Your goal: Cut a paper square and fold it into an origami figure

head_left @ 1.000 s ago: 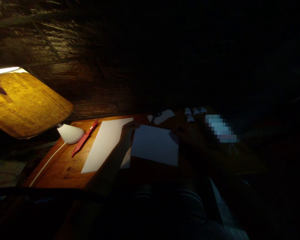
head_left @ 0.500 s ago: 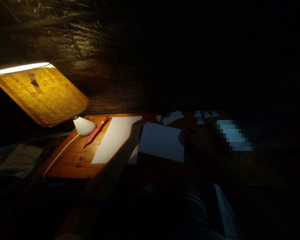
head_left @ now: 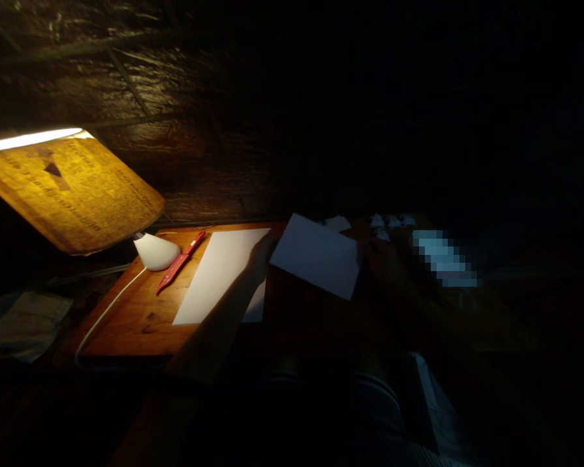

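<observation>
Shade: the yellow shade (head_left: 90,201) of the lamp has dark words on it, in slanted rows, but the letters are too fuzzy to read.
Sign on shade: a small dark triangle (head_left: 53,170) sits near the words; I can't tell what it means.
Red knife: the red knife (head_left: 174,271) has a little pale mark (head_left: 193,246), too small to read.
Bright patch: the bright patch (head_left: 442,258) is all blocky squares, so nothing on it can be read.

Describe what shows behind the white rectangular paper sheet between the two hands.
Beyond the sheet, part of a smaller white paper piece shows. The sheet covers the rest, so anything else lying there cannot be seen.
</observation>
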A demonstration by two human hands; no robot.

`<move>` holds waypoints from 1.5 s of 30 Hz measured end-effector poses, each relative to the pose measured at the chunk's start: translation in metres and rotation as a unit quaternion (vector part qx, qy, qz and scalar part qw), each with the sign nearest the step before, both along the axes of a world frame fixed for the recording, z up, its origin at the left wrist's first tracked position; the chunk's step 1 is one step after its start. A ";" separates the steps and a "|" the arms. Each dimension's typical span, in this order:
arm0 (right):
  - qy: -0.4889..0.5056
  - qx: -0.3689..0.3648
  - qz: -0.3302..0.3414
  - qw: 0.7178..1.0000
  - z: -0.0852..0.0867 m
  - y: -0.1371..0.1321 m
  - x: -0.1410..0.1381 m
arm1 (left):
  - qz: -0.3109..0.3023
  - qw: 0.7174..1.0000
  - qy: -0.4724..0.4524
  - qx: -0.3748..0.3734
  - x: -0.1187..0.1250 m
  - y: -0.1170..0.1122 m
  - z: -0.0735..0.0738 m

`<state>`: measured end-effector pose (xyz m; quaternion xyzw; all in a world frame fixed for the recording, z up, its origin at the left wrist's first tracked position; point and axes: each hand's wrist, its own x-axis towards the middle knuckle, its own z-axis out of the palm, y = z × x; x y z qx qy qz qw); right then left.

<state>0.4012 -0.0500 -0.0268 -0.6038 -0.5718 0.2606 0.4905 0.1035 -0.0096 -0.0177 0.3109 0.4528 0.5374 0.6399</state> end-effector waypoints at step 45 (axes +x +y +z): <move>0.379 -0.075 0.386 0.838 -0.006 -0.035 -0.045 | -0.081 0.985 0.085 0.124 0.019 -0.017 -0.028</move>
